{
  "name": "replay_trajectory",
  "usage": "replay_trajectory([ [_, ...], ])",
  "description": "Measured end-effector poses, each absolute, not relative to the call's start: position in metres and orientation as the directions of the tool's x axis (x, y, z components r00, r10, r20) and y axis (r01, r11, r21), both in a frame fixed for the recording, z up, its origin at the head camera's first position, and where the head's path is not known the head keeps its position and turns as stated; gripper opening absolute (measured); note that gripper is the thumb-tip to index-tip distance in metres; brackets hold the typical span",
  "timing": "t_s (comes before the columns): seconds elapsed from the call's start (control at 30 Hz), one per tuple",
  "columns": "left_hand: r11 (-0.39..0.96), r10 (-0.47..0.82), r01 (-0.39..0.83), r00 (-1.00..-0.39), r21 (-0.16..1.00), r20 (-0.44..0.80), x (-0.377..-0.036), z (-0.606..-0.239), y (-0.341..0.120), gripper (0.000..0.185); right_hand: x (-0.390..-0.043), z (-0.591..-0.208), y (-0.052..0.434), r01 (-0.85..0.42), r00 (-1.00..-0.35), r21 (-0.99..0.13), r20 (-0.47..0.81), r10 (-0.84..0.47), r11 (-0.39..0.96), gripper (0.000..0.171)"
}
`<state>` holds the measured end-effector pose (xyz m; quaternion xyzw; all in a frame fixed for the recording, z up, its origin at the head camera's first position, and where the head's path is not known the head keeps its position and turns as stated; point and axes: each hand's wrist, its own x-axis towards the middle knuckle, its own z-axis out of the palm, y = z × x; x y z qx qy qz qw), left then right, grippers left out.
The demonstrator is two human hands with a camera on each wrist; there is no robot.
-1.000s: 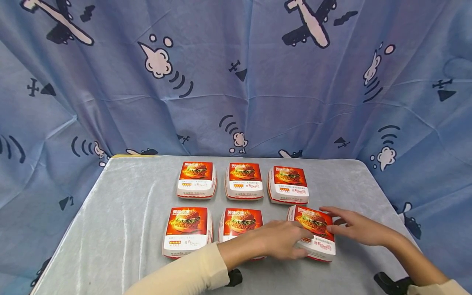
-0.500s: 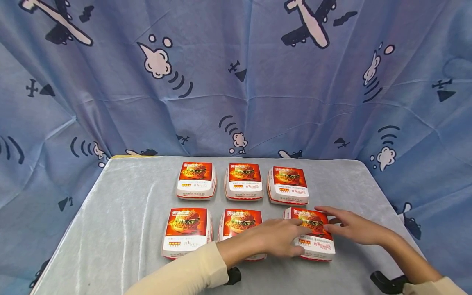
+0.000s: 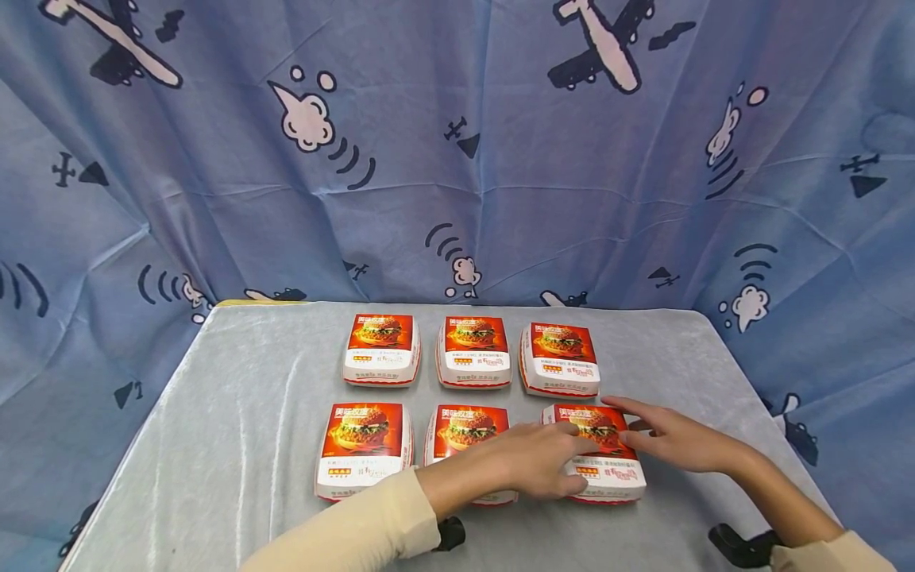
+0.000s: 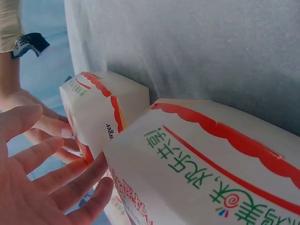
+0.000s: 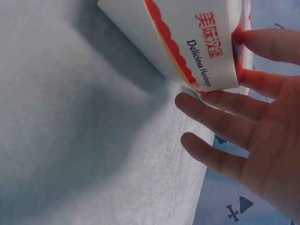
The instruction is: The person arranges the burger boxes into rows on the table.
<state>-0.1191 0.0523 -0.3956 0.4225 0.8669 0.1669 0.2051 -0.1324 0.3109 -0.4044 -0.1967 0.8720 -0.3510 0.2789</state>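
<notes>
A burger box [image 3: 606,481], white with a red burger picture on its lid, sits at the front right of two rows of such boxes. My left hand [image 3: 536,461] reaches across the front middle box [image 3: 468,429] and touches the left part of the front right box. My right hand [image 3: 679,441] is at that box's right side, thumb and fingertips on the lid's edge. In the left wrist view the left hand's fingers [image 4: 70,187] are spread and fairly straight. The right wrist view shows the right hand's fingers [image 5: 220,119] straight and spread by the box's corner [image 5: 206,56].
Behind stand the back left box [image 3: 381,349], back middle box [image 3: 473,352] and back right box [image 3: 559,359]. Another burger box [image 3: 363,451] is at the front left. The grey cloth-covered table [image 3: 214,445] ends at a blue patterned curtain [image 3: 457,159].
The front right box has slid left, closer to the front middle box, and turned straighter. My right hand has moved left with it, while the left hand has shifted only slightly.
</notes>
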Motion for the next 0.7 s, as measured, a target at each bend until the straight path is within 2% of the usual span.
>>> replay_trajectory([
  [0.47,0.581,0.805,0.669,-0.557,0.464,-0.204,-0.119,-0.392,0.05,0.05,-0.135,-0.402,0.312,-0.195,-0.761,-0.713,-0.323,-0.563,0.673,0.061],
  [0.7,0.566,0.81,0.652,-0.552,0.505,-0.196,-0.125,-0.381,0.042,0.05,-0.138,-0.397,0.312,-0.187,-0.757,-0.709,-0.337,-0.559,0.68,0.063],
])
